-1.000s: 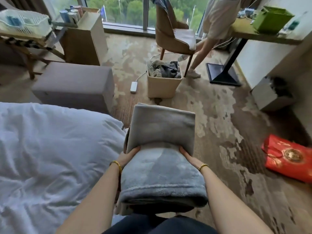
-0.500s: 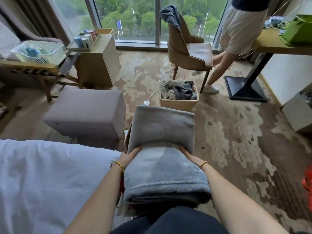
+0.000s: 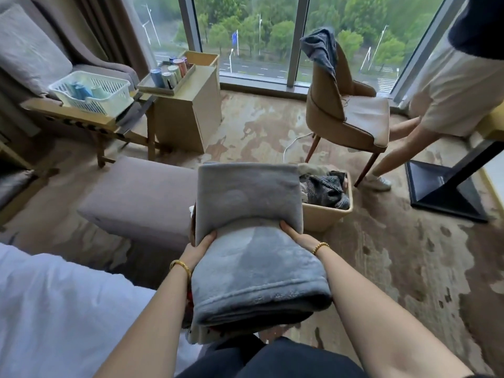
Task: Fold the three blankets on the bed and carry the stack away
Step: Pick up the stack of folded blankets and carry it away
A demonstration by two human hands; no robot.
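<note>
- Grey fleece makes up the top of the stack of folded blankets [image 3: 253, 257], held out in front of the person's body, above the carpet [image 3: 381, 268] just right of the bed's white sheet [image 3: 54, 309].
- Two grey folded layers are plain to count: a paler upper blanket [image 3: 248, 197] on the far half and a bluer, thicker blanket [image 3: 259, 282] on the near half. A pale edge with dark and red marks shows under the near left corner; whether that is the third blanket I cannot tell.
- Two hands carry the stack, one at each side, about midway along it.
- Left hand [image 3: 197, 251] presses against the left side; its thumb lies over the edge where the paler blanket meets the bluer one, and the fingers go underneath, out of sight. One gold bangle is on that wrist.
- Right hand [image 3: 296, 234] cups the right side the same way, only its thumb and the hand's edge showing, with one gold bead bracelet.
- One grey ottoman [image 3: 141, 197] stands far left of the stack; one beige bin [image 3: 327, 214] of clothes sits just beyond its far right corner.
- One tan chair [image 3: 351, 113] stands by the window with a grey cloth over its back, and one other person [image 3: 450, 91] bends at the far right.
- One white basket [image 3: 92, 91] rests on a wooden rack at far left.
</note>
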